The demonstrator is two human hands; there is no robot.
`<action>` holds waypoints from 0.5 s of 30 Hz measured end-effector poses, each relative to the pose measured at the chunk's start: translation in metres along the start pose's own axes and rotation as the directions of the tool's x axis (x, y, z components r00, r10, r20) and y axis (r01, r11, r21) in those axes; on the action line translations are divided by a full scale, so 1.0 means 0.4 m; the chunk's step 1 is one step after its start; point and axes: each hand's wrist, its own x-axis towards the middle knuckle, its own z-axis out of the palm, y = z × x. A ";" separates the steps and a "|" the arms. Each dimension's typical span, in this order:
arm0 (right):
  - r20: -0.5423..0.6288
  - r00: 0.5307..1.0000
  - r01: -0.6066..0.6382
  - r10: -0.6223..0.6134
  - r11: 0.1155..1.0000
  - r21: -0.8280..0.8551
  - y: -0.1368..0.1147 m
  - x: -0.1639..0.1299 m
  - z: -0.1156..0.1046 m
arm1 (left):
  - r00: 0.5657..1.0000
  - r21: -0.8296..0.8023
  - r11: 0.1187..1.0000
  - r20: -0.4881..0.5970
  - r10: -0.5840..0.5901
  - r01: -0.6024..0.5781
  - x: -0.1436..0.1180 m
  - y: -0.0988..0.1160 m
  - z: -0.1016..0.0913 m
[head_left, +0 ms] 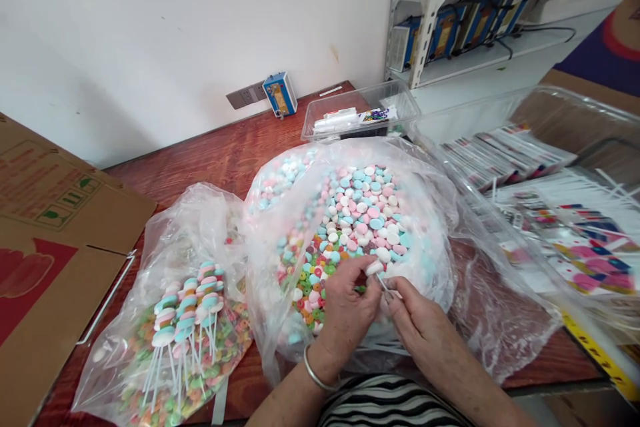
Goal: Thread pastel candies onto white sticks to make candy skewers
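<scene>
My left hand [347,303], with a bangle at its wrist, pinches a white candy disc [374,268]. A bit of green shows between its fingers. My right hand [423,320] is closed on a thin white stick [383,283], whose tip meets the candy. Both hands are over a large clear plastic bag [425,227] full of pastel candy discs [365,203] and colourful ring gummies [310,290]. To the left, several finished candy skewers [185,310] of stacked discs and gummies on white sticks lie on a bag of ring gummies [235,327].
Cardboard box [55,233] at left. Behind the big bag is a clear plastic tray [360,113] with small packets. At right, a large clear bin [530,213] holds packets and white sticks. A blue device [280,95] stands by the wall; a metal shelf [430,20] rises behind.
</scene>
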 end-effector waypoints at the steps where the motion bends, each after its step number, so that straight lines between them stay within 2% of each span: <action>1: -0.013 1.000 0.007 -0.007 1.000 -0.001 0.008 -0.001 0.005 | 1.000 0.013 1.000 0.010 0.008 -0.008 -0.011 0.004 0.002; 4: -0.051 0.998 0.028 -0.026 0.999 0.035 0.035 0.000 0.021 | 0.997 0.056 0.997 0.068 0.049 -0.053 -0.049 0.013 -0.004; 7: -0.055 0.998 0.020 -0.016 0.997 0.077 0.056 0.002 0.027 | 0.983 0.085 0.993 0.170 0.068 -0.083 -0.084 -0.004 -0.039; 9: -0.011 1.000 -0.002 0.002 0.998 0.062 0.062 0.001 0.023 | 0.990 0.159 0.986 0.134 0.036 -0.058 -0.092 -0.030 -0.082; 12: 0.070 0.997 -0.012 0.014 1.000 -0.023 0.060 -0.001 0.019 | 1.000 0.377 0.926 -0.029 0.006 0.006 -0.079 -0.072 -0.155; 15: 0.134 0.991 -0.004 0.021 0.992 -0.126 0.049 -0.003 0.026 | 0.999 0.531 0.847 -0.030 0.016 0.002 -0.055 -0.094 -0.203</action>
